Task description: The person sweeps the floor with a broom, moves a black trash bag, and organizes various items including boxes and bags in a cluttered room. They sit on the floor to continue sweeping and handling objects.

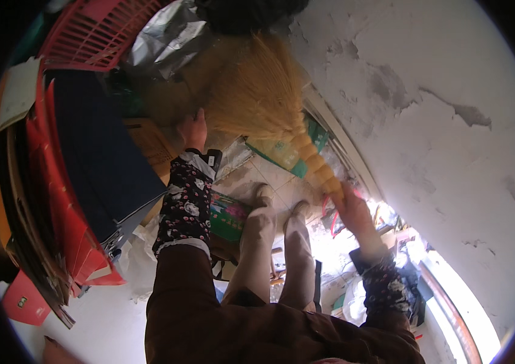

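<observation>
A straw broom (257,91) with a thick bound yellow handle spreads across the upper middle of the view. Its handle end is gripped in my right hand (353,211), at the right above the floor. My left hand (193,129) is extended to the left of the bristles, near brown material and a cardboard box (150,145). Whether its fingers hold anything is not plain. Both forearms wear dark flowered sleeve covers. Beneath the broom lies a green and yellow printed bag (280,154).
At left stand a dark blue case (98,154), red folders (50,182) and stacked cardboard. A red plastic basket (98,36) and silver bag (168,36) are at the top. A peeling white wall (421,113) bounds the right. A green printed box (228,216) lies by my legs.
</observation>
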Demonstrator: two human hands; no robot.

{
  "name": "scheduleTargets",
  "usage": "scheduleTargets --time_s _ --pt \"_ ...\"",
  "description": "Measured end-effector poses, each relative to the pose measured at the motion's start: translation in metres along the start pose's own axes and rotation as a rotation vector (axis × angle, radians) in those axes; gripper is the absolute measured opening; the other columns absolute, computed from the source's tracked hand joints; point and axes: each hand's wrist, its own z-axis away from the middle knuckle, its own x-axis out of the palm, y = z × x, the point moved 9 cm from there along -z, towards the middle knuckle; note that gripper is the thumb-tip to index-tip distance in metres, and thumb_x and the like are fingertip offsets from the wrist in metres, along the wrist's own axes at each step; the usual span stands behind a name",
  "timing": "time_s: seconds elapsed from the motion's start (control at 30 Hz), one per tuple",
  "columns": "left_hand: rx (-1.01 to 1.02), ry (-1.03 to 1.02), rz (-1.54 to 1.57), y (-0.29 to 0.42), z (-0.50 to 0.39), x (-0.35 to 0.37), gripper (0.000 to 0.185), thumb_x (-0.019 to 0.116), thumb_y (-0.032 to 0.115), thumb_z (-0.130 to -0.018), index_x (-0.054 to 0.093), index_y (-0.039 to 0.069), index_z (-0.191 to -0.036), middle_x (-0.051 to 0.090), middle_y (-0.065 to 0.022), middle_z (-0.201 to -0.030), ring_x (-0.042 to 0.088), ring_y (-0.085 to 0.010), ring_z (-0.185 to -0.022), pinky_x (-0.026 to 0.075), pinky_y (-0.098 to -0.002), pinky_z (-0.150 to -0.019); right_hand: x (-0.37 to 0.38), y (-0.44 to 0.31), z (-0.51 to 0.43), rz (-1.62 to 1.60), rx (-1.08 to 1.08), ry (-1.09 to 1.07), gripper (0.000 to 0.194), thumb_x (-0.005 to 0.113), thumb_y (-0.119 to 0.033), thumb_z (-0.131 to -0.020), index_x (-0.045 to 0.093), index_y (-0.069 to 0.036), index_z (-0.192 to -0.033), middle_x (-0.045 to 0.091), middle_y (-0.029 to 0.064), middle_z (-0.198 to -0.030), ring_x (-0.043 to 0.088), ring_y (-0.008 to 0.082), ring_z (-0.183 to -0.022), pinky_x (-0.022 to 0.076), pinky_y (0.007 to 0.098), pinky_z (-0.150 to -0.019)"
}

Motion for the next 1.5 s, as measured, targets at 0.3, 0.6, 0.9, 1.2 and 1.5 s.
scheduleTargets --time_s 0.3,0.6,0.9,1.2,1.5 --pt "0.244 -0.392 0.428 0.055 0.135 0.132 0.039 0.068 0.023 -0.089 0.058 0.002 -0.121 0.059 -0.0227 -0.114 0.057 -0.0394 -0.109 0.047 -0.0468 -0.09 0.036 0.193 0.304 -0.148 0.897 -0.206 0.036 0.055 -0.033 -0.1 0.056 -0.002 -0.118 0.065 0.0297 -0.087 0.066 0.0476 -0.085 0.0511 0.0489 -0.069" --pt "-0.199 -0.579 0.59 -0.005 0.07 0.371 0.06 0.065 0.015 -0.093 0.033 0.001 -0.141 0.057 -0.0187 -0.124 0.059 -0.0314 -0.114 0.05 -0.0435 -0.091 0.081 0.21 0.391 -0.093 0.925 -0.228 0.043 0.059 -0.04 -0.096 0.054 -0.01 -0.126 0.068 0.0228 -0.086 0.067 0.0476 -0.082 0.0543 0.0492 -0.068" --pt "0.204 -0.295 0.496 0.06 0.157 0.311 0.019 0.065 0.017 -0.091 0.061 0.005 -0.106 0.061 -0.02 -0.103 0.06 -0.0411 -0.1 0.051 -0.0444 -0.077 0.089 0.204 0.373 -0.171 0.941 -0.21 0.038 0.054 -0.038 -0.1 0.056 -0.006 -0.121 0.063 0.0184 -0.078 0.064 0.0323 -0.07 0.0503 0.0434 -0.063" --pt "0.392 -0.19 0.386 0.113 0.265 0.181 0.014 0.062 0.015 -0.093 0.059 0.015 -0.106 0.056 -0.0117 -0.1 0.062 -0.0381 -0.083 0.053 -0.047 -0.065 0.068 0.211 0.38 -0.129 0.845 -0.176 0.031 0.055 -0.034 -0.1 0.057 -0.006 -0.116 0.063 0.0176 -0.076 0.063 0.0321 -0.067 0.0483 0.0447 -0.062" --pt "0.503 -0.343 0.257 0.091 0.319 0.085 0.019 0.064 0.007 -0.086 0.065 0.013 -0.104 0.055 -0.0103 -0.096 0.062 -0.0329 -0.085 0.052 -0.043 -0.067 0.051 0.226 0.341 0.027 0.681 -0.123 0.049 0.07 -0.03 -0.087 0.051 -0.011 -0.128 0.068 0.0283 -0.094 0.065 0.0511 -0.088 0.0527 0.0556 -0.074"
